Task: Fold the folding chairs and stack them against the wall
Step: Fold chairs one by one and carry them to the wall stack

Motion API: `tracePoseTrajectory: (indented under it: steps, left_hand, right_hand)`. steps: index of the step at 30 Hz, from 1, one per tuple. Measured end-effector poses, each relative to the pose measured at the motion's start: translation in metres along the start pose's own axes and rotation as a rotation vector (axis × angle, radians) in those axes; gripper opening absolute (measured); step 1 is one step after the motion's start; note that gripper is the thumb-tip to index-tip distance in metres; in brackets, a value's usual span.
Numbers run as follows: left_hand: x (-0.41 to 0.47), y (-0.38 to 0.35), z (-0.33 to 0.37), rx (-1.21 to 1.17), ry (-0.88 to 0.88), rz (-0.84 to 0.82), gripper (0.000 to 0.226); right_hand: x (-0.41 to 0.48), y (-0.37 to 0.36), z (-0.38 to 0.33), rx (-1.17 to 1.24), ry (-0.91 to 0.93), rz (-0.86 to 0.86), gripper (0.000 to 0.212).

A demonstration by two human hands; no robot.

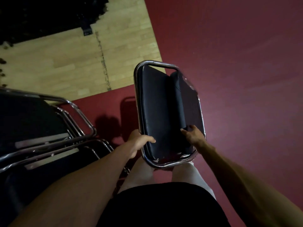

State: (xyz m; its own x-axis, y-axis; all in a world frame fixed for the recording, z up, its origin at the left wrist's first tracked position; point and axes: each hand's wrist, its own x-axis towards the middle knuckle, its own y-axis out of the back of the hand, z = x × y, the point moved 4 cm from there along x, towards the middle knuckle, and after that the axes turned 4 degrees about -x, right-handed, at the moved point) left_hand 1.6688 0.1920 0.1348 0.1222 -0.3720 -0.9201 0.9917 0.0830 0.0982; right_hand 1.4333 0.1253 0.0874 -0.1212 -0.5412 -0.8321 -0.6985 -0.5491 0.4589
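Note:
I hold a folding chair (157,108) with a chrome tube frame and dark padded panels in front of my legs, above the red floor. It is nearly folded flat, its seat and back close together. My left hand (138,142) grips the frame at its near left corner, fingers over the padding. On the near right side, my right hand (193,135) clasps the edge of the other dark panel. To the left, several folded chairs (49,128) of the same kind lie stacked together.
The floor is dark red matting (237,63), with a light wood-pattern section (82,59) at upper left. Black interlocking mats (41,17) lie at the far upper left. My legs and dark shorts (164,205) are below the chair.

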Motion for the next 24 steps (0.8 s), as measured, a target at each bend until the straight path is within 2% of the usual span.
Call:
tracePoseTrajectory:
  steps: [6, 13, 17, 20, 21, 24]
  left_hand:
    - [-0.028, 0.022, -0.043, -0.141, -0.026, 0.102, 0.045]
    - [-0.075, -0.034, -0.110, -0.234, -0.025, 0.158, 0.043]
    - [-0.092, -0.088, -0.153, -0.291, 0.013, 0.178, 0.063]
    - [-0.078, -0.122, -0.196, -0.284, 0.043, 0.233, 0.106]
    - [-0.073, -0.131, -0.207, -0.293, 0.058, 0.255, 0.107]
    - [-0.105, -0.148, -0.211, -0.340, 0.054, 0.271, 0.080]
  right_hand:
    - [-0.019, -0.039, -0.001, -0.210, 0.066, -0.017, 0.062]
    - [-0.034, -0.031, 0.049, -0.403, 0.176, -0.003, 0.062]
    - [-0.042, -0.017, 0.098, -0.446, 0.222, -0.013, 0.061]
    - [-0.048, -0.007, 0.124, -0.477, 0.255, -0.020, 0.061]
    - [-0.050, -0.005, 0.129, -0.483, 0.266, -0.025, 0.060]
    - [-0.058, 0.000, 0.140, -0.481, 0.292, -0.030, 0.054]
